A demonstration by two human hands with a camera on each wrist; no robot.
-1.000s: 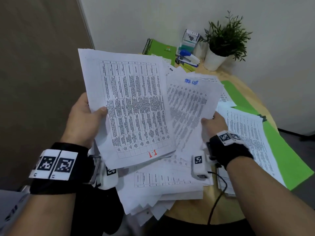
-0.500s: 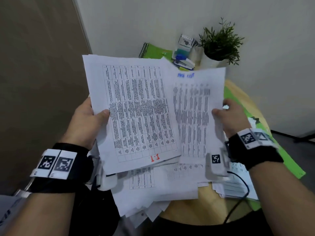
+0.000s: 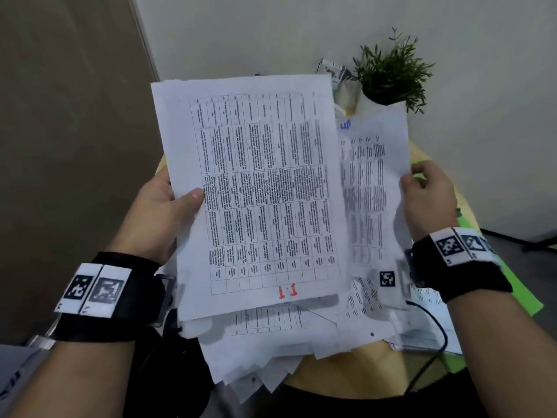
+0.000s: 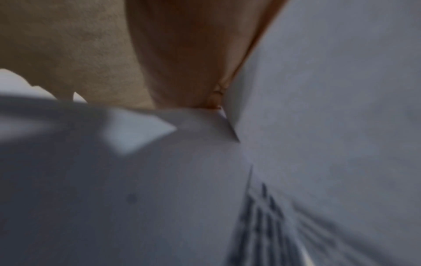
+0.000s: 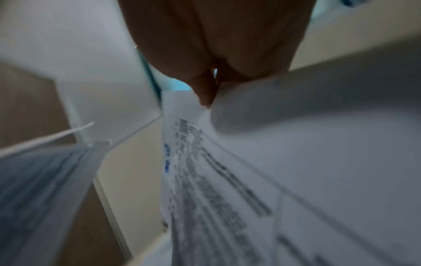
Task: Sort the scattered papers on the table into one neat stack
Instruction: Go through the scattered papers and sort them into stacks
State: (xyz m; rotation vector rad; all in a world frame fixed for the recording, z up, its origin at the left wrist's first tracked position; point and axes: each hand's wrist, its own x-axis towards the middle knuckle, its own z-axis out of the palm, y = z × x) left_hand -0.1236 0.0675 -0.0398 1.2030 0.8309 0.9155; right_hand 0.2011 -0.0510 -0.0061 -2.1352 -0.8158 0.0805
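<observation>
desk (image 3: 379, 369): loose papers (image 3: 271, 351) heaped below our held stack (image 3: 256, 188) | left hand (image 3: 156, 212) fingers clamp stack's left edge | right hand (image 3: 428, 200) fingers pinch sheet (image 3: 373, 182) tucked behind stack's right side | step: merging sheet into stack | next: we slide it flush, square edges

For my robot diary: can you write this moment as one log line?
left hand: holds stack | right hand: pinches sheet | sheet beside stack, not merged
</observation>
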